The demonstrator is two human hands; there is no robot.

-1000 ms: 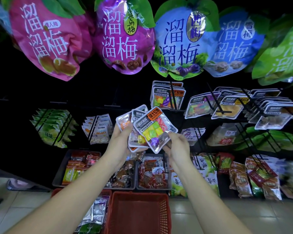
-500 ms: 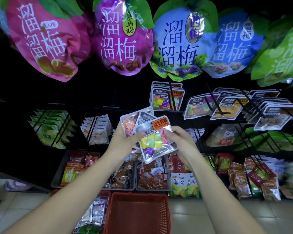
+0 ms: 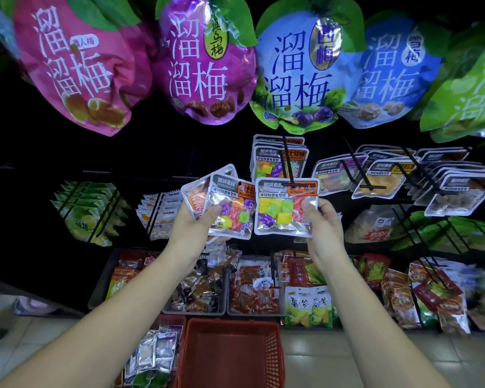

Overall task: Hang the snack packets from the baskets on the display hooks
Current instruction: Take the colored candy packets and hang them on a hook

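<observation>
My right hand (image 3: 321,228) pinches a clear candy packet (image 3: 283,208) with coloured cubes by its right edge, upright at the tip of a black display hook (image 3: 289,166). The hook's end lies across the packet's top label. Behind it on that hook hang matching packets (image 3: 275,161). My left hand (image 3: 192,222) grips a fanned stack of similar packets (image 3: 227,203) just to the left. A red basket (image 3: 230,357) stands on the floor below; another basket of silvery packets (image 3: 151,357) is to its left.
Large plum bags (image 3: 205,65) hang overhead in a row. More hooks with packets (image 3: 375,177) extend to the right. Green packets (image 3: 87,211) and white packets (image 3: 160,214) hang at the left. Grey trays of snacks (image 3: 196,292) sit on the bottom shelf.
My right hand took the front packet off the stack and carried it right and up to the hook's tip. The left hand keeps the remaining stack.
</observation>
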